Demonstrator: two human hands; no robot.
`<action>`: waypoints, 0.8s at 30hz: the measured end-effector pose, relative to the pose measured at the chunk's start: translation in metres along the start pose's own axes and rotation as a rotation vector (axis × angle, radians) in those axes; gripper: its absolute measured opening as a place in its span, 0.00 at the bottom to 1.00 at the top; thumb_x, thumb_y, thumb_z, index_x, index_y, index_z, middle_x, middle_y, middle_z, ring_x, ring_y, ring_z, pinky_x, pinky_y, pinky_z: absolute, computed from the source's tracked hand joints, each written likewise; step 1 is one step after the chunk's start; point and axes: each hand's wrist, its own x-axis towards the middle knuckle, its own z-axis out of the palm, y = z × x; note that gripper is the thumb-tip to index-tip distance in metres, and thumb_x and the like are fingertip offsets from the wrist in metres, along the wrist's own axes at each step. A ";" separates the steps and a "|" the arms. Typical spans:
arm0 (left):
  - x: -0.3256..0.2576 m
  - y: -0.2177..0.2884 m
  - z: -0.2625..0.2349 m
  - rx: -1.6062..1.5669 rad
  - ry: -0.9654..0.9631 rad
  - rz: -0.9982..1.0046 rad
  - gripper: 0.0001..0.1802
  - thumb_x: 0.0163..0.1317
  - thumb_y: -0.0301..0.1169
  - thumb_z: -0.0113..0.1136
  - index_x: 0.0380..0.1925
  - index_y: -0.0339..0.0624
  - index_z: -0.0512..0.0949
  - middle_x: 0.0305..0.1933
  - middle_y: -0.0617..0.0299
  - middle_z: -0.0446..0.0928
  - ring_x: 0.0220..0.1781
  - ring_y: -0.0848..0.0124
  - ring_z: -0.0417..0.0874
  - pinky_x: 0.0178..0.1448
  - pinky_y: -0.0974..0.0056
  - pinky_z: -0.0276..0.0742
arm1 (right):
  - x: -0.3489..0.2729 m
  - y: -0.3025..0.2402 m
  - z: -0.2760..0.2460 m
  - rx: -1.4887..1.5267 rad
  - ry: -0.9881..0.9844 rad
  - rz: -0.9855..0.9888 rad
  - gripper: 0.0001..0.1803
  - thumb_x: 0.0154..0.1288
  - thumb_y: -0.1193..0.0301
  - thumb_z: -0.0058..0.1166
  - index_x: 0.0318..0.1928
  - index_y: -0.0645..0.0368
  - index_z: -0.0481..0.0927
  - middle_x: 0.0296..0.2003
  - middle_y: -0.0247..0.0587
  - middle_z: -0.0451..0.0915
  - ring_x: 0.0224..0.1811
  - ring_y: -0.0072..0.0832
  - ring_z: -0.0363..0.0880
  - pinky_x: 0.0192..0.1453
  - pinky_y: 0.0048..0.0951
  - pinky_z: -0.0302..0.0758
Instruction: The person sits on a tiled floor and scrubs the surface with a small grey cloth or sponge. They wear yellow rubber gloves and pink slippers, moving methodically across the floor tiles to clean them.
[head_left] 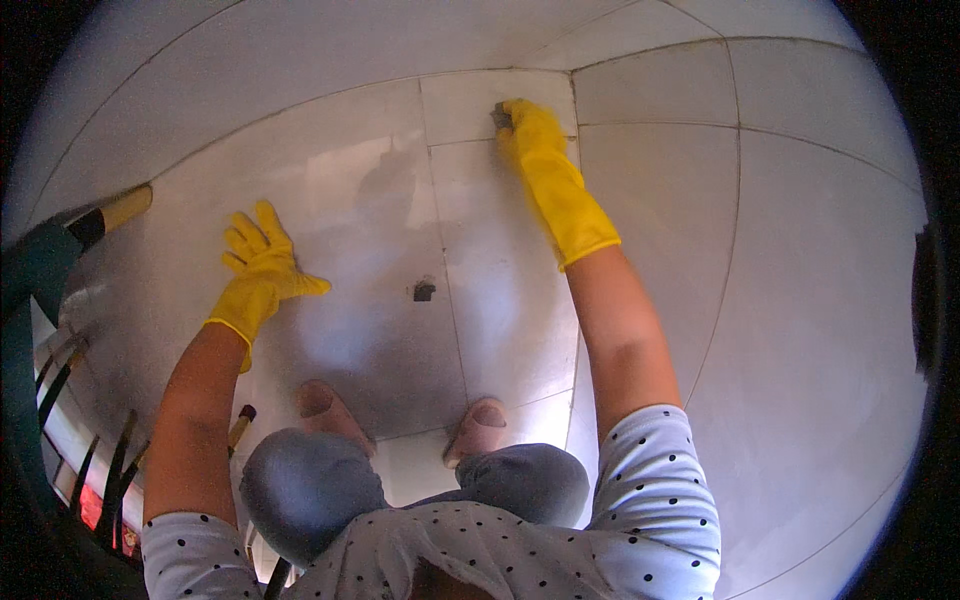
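Observation:
Both my hands wear yellow rubber gloves. My right hand (530, 130) reaches far forward, its fingers curled round a small dark grey scouring pad (501, 116) pressed against the tiled floor near the far right corner. The glove covers most of the pad, so its full shape is hidden. On the left, my left hand (262, 262) rests on the pale floor tiles (350, 260) with fingers spread and thumb out, holding nothing. Between the hands, a small dark patch (424, 290) marks the floor; whether it is a hole or dirt I cannot tell.
Pale tiled walls rise ahead and at the right wall (800, 280). At left stands a dark green frame (35, 270) with a black-and-tan leg (120, 210) and several dark bars below. A red thing (92, 507) lies behind the bars. My feet in pink slippers (477, 430) are close by.

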 end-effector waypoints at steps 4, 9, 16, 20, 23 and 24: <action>0.000 0.000 0.000 -0.005 0.000 -0.002 0.90 0.29 0.53 0.86 0.75 0.44 0.20 0.76 0.24 0.19 0.78 0.30 0.20 0.75 0.28 0.27 | -0.010 -0.019 0.008 -0.078 0.052 -0.003 0.17 0.60 0.67 0.58 0.50 0.54 0.82 0.47 0.50 0.83 0.55 0.51 0.78 0.62 0.44 0.73; -0.001 0.001 0.004 0.030 0.000 0.002 0.91 0.28 0.54 0.86 0.75 0.43 0.20 0.77 0.25 0.20 0.79 0.29 0.23 0.75 0.27 0.31 | -0.028 -0.013 0.022 0.140 0.292 -0.234 0.11 0.63 0.72 0.53 0.44 0.59 0.83 0.45 0.53 0.83 0.51 0.52 0.79 0.59 0.47 0.74; 0.002 -0.005 0.006 -0.056 0.029 0.038 0.89 0.30 0.51 0.86 0.75 0.45 0.21 0.77 0.26 0.18 0.78 0.30 0.19 0.75 0.28 0.26 | -0.162 -0.044 0.031 0.231 -0.175 -0.359 0.16 0.67 0.70 0.51 0.54 0.55 0.81 0.54 0.51 0.80 0.58 0.48 0.76 0.66 0.44 0.70; 0.001 -0.002 0.004 -0.009 0.003 0.035 0.89 0.31 0.51 0.86 0.75 0.45 0.21 0.76 0.26 0.18 0.78 0.29 0.20 0.75 0.28 0.26 | -0.084 0.020 -0.007 0.230 0.038 -0.094 0.17 0.65 0.70 0.55 0.54 0.55 0.80 0.52 0.50 0.82 0.56 0.48 0.78 0.62 0.43 0.73; 0.004 0.003 0.007 -0.003 0.014 0.046 0.88 0.31 0.51 0.86 0.75 0.45 0.21 0.76 0.25 0.18 0.78 0.29 0.20 0.74 0.27 0.26 | -0.048 0.056 -0.008 0.175 0.200 0.074 0.15 0.66 0.70 0.56 0.53 0.58 0.81 0.50 0.52 0.82 0.54 0.49 0.79 0.59 0.41 0.75; 0.004 0.003 0.006 -0.004 0.026 0.038 0.88 0.31 0.51 0.86 0.75 0.45 0.21 0.76 0.25 0.18 0.78 0.29 0.20 0.74 0.27 0.27 | -0.054 0.050 -0.002 0.203 0.260 0.013 0.15 0.66 0.71 0.56 0.53 0.58 0.81 0.50 0.52 0.82 0.54 0.49 0.80 0.60 0.41 0.76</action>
